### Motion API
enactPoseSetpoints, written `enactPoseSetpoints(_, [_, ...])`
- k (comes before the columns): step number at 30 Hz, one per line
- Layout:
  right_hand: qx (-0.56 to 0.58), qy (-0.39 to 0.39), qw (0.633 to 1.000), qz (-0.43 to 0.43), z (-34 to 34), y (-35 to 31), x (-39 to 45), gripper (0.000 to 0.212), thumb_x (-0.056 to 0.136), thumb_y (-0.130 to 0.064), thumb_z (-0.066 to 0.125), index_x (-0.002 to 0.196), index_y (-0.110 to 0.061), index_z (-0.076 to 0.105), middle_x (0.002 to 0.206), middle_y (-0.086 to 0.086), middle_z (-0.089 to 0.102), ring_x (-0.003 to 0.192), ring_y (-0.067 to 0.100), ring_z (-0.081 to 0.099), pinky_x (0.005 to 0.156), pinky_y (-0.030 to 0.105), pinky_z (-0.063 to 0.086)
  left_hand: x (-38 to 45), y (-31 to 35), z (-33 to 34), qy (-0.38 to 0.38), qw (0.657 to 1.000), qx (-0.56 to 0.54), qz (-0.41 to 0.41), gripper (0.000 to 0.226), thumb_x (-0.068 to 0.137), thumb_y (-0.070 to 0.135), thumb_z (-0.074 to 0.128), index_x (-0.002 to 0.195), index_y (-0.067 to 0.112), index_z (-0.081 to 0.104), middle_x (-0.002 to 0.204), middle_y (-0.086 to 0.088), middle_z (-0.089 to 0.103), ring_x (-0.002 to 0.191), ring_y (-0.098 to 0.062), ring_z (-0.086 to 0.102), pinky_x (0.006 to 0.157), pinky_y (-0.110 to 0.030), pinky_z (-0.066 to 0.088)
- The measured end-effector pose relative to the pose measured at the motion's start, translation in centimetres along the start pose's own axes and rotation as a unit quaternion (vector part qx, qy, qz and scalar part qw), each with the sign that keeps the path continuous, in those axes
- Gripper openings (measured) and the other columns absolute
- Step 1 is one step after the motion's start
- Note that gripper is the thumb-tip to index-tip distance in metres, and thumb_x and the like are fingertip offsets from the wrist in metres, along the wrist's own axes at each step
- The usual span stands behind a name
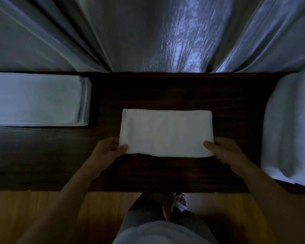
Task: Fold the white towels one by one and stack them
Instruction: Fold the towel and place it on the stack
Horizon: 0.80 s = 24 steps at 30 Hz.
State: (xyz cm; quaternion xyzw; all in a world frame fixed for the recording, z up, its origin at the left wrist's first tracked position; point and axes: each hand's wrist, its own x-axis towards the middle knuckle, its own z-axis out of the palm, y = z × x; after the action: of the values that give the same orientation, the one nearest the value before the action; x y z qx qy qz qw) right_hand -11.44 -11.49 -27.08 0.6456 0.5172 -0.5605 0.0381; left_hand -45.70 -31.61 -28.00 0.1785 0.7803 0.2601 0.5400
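A: How were the fingers placed on it?

B: The left hand (108, 148) pinched the lower left corner of the white, rectangular folded cloth towel (165, 132), thumb on top and the other fingers tucked under the edge. The right hand (226, 150) did the same at the lower right corner. Both held cloth, neither gaped.

A: And the towel lay where?

B: Centre of the frame, flat on the dark wooden desk (165, 92).

A: What did the step seem to call for?

B: I judged it wanted lifting level, both corners together so the layers stayed square, then carrying to the stack of folded white towels (37, 99) at the left edge, edges matched. The loose heap of white towels (289, 127) waited at the right.
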Motion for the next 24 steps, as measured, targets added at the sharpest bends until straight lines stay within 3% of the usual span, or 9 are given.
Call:
enactPoseSetpoints(5, [-0.033,0.051,0.997,-0.043,0.3,1.0,0.5,0.022,0.100,-0.036,0.060,0.097,-0.015,0.066,0.095,0.013,0.067,0.073,0.024,0.062,0.054,0.032,0.045,0.4,-0.8,0.3,0.083,0.991,0.100,0.041,0.009,0.097,0.028,0.066,0.090,0.022,0.063,0.091,0.001,0.067,0.087,-0.018,0.066,0.064,-0.029,0.047])
enactPoseSetpoints(8, [-0.054,0.093,0.992,-0.073,0.8,1.7,1.0,0.025,0.100,-0.032,0.062,0.092,-0.009,0.065,0.086,0.017,0.068,0.062,0.022,0.062,0.054,0.031,0.047,0.6,-0.8,0.9,0.122,0.986,0.114,-0.004,0.012,0.096,0.031,0.066,0.101,0.020,0.063,0.095,0.001,0.065,0.090,-0.019,0.065,0.066,-0.030,0.047])
enactPoseSetpoints(10, [-0.094,0.147,0.979,-0.104,1.5,1.9,0.8,0.023,0.098,-0.033,0.065,0.097,-0.010,0.063,0.089,0.008,0.067,0.070,0.014,0.060,0.059,0.028,0.046,0.1,-0.5,1.8,0.157,0.982,0.103,-0.008,0.027,0.095,0.031,0.067,0.116,0.015,0.059,0.104,0.000,0.063,0.095,-0.019,0.063,0.067,-0.028,0.047])
enactPoseSetpoints(12, [-0.153,0.238,0.944,-0.170,2.5,1.7,0.3,0.026,0.097,-0.033,0.064,0.112,-0.013,0.058,0.099,0.004,0.062,0.081,0.013,0.058,0.064,0.027,0.046,-1.1,0.0,3.1,0.237,0.960,0.137,0.061,0.036,0.095,0.028,0.066,0.126,0.014,0.052,0.121,-0.004,0.055,0.109,-0.021,0.058,0.079,-0.028,0.048])
enactPoseSetpoints(14, [-0.208,0.282,0.892,-0.285,3.9,0.7,0.1,0.030,0.097,-0.030,0.061,0.122,-0.015,0.053,0.116,0.009,0.058,0.102,0.021,0.056,0.080,0.034,0.051,-1.6,1.0,4.6,0.288,0.910,0.227,0.194,0.040,0.097,0.027,0.063,0.132,0.014,0.049,0.140,-0.010,0.047,0.128,-0.026,0.049,0.100,-0.037,0.047])
enactPoseSetpoints(16, [-0.277,0.249,0.848,-0.376,6.1,-0.8,0.5,0.037,0.097,-0.029,0.057,0.131,-0.016,0.050,0.134,0.012,0.053,0.124,0.026,0.049,0.103,0.043,0.046,-0.6,2.6,6.4,0.242,0.855,0.340,0.309,0.047,0.099,0.031,0.058,0.142,0.014,0.046,0.157,-0.014,0.035,0.145,-0.031,0.033,0.117,-0.046,0.032])
enactPoseSetpoints(19, [-0.389,0.158,0.801,-0.427,9.9,-2.8,2.2,0.057,0.100,-0.035,0.047,0.151,-0.011,0.036,0.162,0.018,0.028,0.152,0.034,0.023,0.122,0.049,0.020,2.9,4.4,9.0,0.125,0.792,0.499,0.329,0.068,0.102,0.053,0.036,0.159,0.018,0.021,0.170,-0.012,0.005,0.156,-0.033,-0.002,0.126,-0.051,0.005])
enactPoseSetpoints(21, [-0.443,0.130,0.775,-0.432,11.2,-2.8,3.8,0.066,0.101,-0.037,0.041,0.159,-0.011,0.024,0.168,0.018,0.013,0.156,0.036,0.008,0.125,0.057,0.012,5.2,4.3,9.8,0.094,0.768,0.543,0.327,0.078,0.100,0.064,0.024,0.163,0.021,0.006,0.170,-0.010,-0.005,0.156,-0.034,-0.011,0.125,-0.057,0.004])
enactPoseSetpoints(24, [-0.497,0.138,0.742,-0.428,10.3,-1.6,6.1,0.072,0.102,-0.050,0.035,0.163,-0.020,0.011,0.171,0.011,0.004,0.157,0.032,-0.001,0.124,0.060,0.008,7.6,3.1,8.8,0.112,0.749,0.553,0.346,0.085,0.095,0.076,0.020,0.163,0.028,0.004,0.171,-0.007,0.000,0.156,-0.033,-0.005,0.123,-0.059,0.007])
